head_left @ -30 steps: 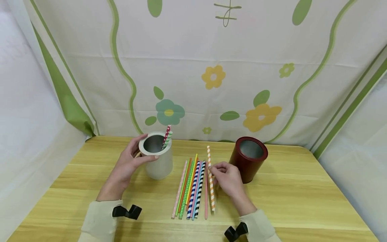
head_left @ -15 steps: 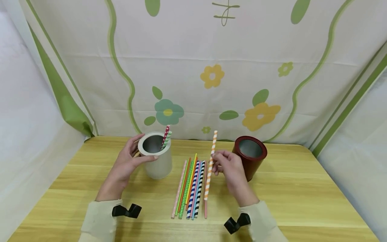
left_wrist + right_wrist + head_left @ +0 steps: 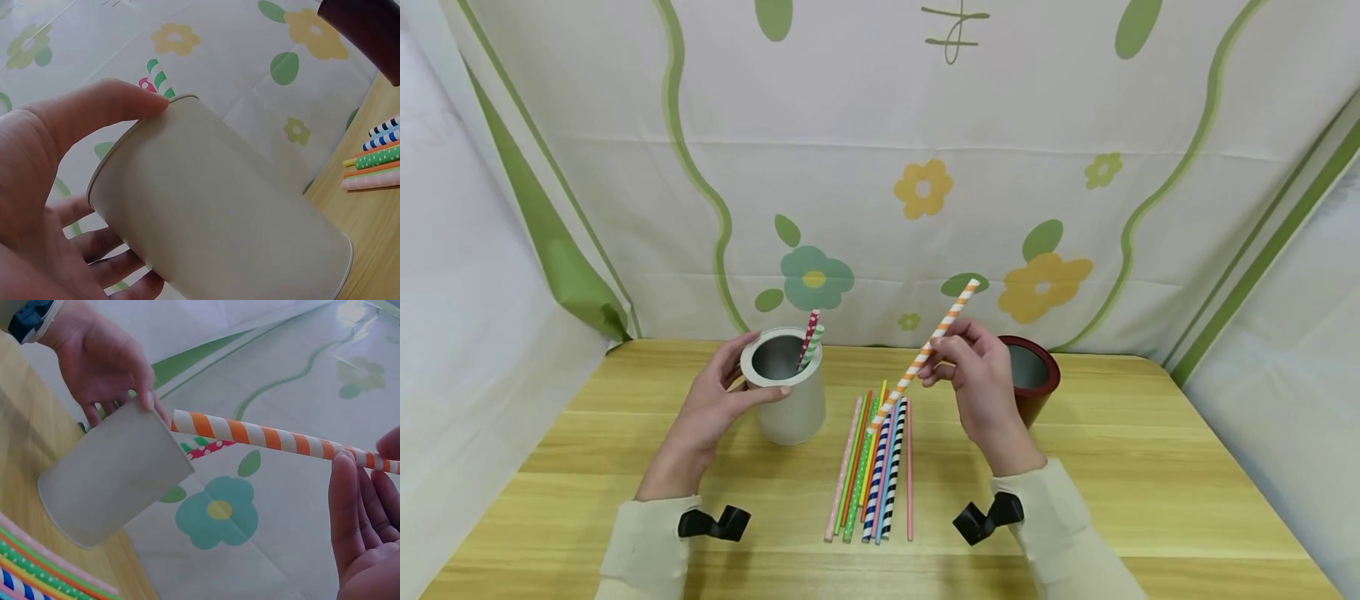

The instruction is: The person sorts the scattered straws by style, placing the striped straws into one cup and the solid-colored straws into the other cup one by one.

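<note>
My left hand (image 3: 703,412) holds the off-white can (image 3: 793,414) at its upper left, thumb along the near rim and fingers round the far side. A red straw with white dots (image 3: 810,329) and a green-striped straw (image 3: 812,348) lean inside that can. Between thumb and fingers, my right hand (image 3: 985,387) pinches an orange-and-white striped paper straw (image 3: 275,439). This straw slants above the table, its lower end over the row of straws and its upper end towards the back right. In the right wrist view the straw's end overlaps the can's rim.
Several straws (image 3: 891,479) in various colours lie side by side mid-table, a plain pink straw (image 3: 910,492) slightly apart on their right. Behind my right hand stands a dark red can (image 3: 1036,392), partly hidden. A flowered curtain (image 3: 850,192) hangs along the wooden table's (image 3: 1150,467) back edge.
My right hand has lifted the orange-striped straw off the table and tilted it, top to the right and lower end to the left. My left hand stays on the off-white can.
</note>
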Tool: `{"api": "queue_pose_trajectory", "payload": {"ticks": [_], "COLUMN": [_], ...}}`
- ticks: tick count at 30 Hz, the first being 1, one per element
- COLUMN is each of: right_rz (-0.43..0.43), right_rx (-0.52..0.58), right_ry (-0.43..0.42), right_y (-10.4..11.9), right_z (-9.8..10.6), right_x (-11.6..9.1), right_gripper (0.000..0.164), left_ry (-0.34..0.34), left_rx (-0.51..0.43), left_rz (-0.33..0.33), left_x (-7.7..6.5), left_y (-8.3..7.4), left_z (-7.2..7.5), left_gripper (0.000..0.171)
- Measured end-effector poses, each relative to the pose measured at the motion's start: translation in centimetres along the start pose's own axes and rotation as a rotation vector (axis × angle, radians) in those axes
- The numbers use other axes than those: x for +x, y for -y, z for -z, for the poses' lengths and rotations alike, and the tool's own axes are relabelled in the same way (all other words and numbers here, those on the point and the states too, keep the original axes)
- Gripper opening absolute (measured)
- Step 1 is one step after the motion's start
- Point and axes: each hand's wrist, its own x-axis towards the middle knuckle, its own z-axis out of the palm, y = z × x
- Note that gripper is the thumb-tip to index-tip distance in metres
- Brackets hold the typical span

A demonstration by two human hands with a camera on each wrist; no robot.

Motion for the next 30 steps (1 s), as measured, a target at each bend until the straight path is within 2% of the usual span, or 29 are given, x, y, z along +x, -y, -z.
{"api": "queue_pose_trajectory", "payload": {"ticks": [8,11,21,24,30], "right_rz": [0.109,0.118,0.027,-0.017,-0.120], "right_rx": [0.018,0.003,-0.093,-0.115,-0.198], "right_ry": [0.009,0.006,0.093,0.115,0.146], "right_y": [2.0,2.8,4.4,3.9,2.2], "right_z": [-2.0,-2.5,-4.2,-5.2,-7.1], "right_x": [1.4,1.9,4.5,5.0,5.1], "right_gripper": [0.013,0.013,0.013,0.014,0.015], "left_ry": [0.001,0.003,0.019,0.016,0.003], "left_rx": [0.003,0.007,0.020,0.009,0.012], "left_rz": [-0.014,-0.013,-0.023,-0.029,0.001], "left_x": [0.1,0.1,0.5,0.5,0.1], "left_y": [0.1,0.1,-0.4,-0.3,0.1], "left_z": [0.2,0.2,-0.3,-0.3,0.0], "left_gripper": [0.098,0.099,0.100,0.099,0.099]}}
